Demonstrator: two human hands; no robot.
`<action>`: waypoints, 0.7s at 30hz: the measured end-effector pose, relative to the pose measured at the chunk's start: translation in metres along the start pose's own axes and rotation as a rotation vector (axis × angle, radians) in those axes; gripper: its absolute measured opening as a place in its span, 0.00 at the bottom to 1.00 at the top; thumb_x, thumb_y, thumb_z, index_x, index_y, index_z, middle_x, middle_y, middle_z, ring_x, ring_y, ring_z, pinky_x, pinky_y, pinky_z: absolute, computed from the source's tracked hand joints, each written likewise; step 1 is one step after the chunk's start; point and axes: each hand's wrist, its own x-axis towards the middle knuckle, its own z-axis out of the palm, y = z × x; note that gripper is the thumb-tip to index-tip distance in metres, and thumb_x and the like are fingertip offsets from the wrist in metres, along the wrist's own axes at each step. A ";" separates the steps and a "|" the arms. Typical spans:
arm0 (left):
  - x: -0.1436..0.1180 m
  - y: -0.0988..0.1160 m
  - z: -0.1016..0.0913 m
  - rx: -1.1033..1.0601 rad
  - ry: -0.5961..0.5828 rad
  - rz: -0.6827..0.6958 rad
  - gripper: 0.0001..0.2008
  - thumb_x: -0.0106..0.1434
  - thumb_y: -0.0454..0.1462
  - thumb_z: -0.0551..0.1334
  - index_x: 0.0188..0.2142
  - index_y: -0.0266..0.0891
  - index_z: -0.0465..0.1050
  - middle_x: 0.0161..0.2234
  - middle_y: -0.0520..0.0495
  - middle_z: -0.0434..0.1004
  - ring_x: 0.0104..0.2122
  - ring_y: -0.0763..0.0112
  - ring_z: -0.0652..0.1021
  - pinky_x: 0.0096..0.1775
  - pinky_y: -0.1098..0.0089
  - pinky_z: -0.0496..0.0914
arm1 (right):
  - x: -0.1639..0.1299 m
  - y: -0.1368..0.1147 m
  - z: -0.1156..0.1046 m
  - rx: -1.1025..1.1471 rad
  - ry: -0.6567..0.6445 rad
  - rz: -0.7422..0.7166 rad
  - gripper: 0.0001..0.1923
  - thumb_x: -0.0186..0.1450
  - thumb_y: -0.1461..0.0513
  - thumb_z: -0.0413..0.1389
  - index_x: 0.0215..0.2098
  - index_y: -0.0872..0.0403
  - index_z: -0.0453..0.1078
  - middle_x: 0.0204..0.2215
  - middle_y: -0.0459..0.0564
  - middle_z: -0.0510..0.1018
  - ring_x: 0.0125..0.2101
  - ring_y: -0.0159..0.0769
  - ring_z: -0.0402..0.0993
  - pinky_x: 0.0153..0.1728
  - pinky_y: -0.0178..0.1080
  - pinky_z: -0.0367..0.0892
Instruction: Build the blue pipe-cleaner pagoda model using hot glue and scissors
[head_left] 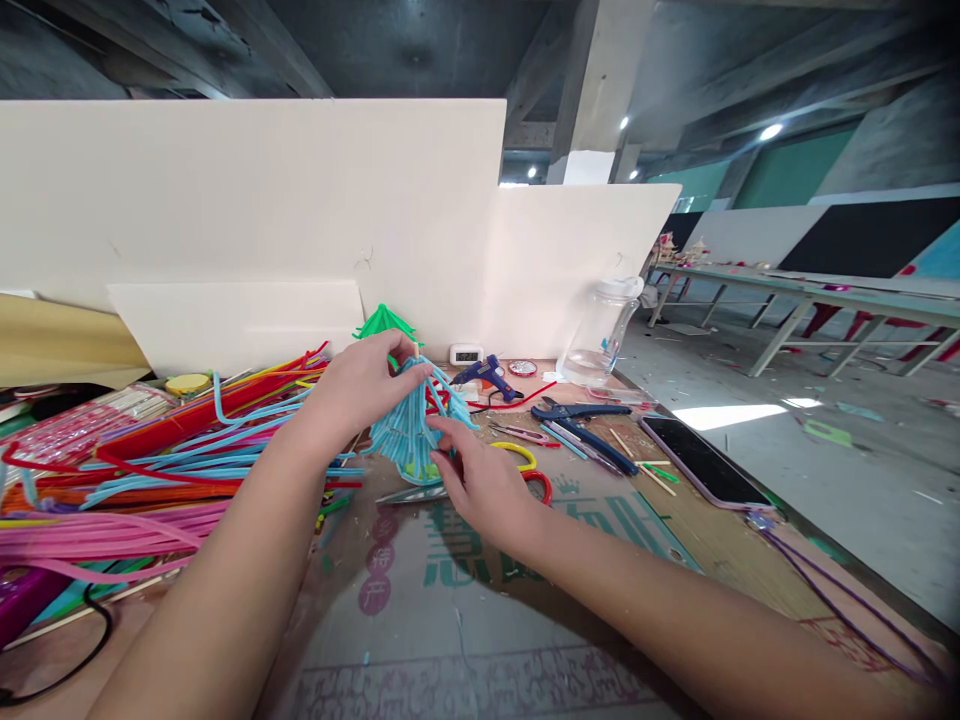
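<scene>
My left hand (360, 385) pinches the top of a light, bendy blue pipe-cleaner bundle (409, 430) above the table (525, 600); my right hand (480, 480), fingers half-curled, steadies its flared, easily crushed base.

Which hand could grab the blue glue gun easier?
Probably the right hand. It only touches the bottom of the light blue fuzzy-stick bundle, and the glue gun lies on its side. The left hand grips the bundle's top.

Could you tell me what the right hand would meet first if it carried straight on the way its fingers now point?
The right hand points up-left; its fingers already touch the light blue pipe-cleaner bundle, so that comes first.
</scene>
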 end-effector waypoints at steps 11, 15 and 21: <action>-0.001 0.001 -0.001 0.001 -0.003 0.010 0.15 0.62 0.49 0.57 0.39 0.42 0.71 0.34 0.48 0.77 0.32 0.63 0.75 0.34 0.67 0.64 | -0.002 0.002 0.003 0.134 -0.036 0.014 0.25 0.70 0.64 0.48 0.64 0.55 0.52 0.32 0.46 0.77 0.25 0.32 0.69 0.27 0.34 0.58; -0.002 0.003 -0.001 -0.003 -0.009 0.004 0.15 0.62 0.49 0.57 0.39 0.42 0.71 0.34 0.48 0.77 0.31 0.64 0.75 0.33 0.67 0.63 | -0.002 0.003 0.005 0.161 -0.048 0.039 0.24 0.70 0.63 0.48 0.63 0.54 0.53 0.31 0.45 0.76 0.25 0.31 0.67 0.27 0.34 0.58; -0.003 0.006 -0.001 0.015 -0.008 0.000 0.14 0.62 0.48 0.58 0.39 0.41 0.71 0.34 0.48 0.77 0.32 0.64 0.75 0.33 0.68 0.63 | -0.001 0.003 0.005 0.153 -0.057 0.036 0.23 0.70 0.62 0.48 0.63 0.53 0.55 0.32 0.45 0.75 0.25 0.31 0.66 0.28 0.34 0.58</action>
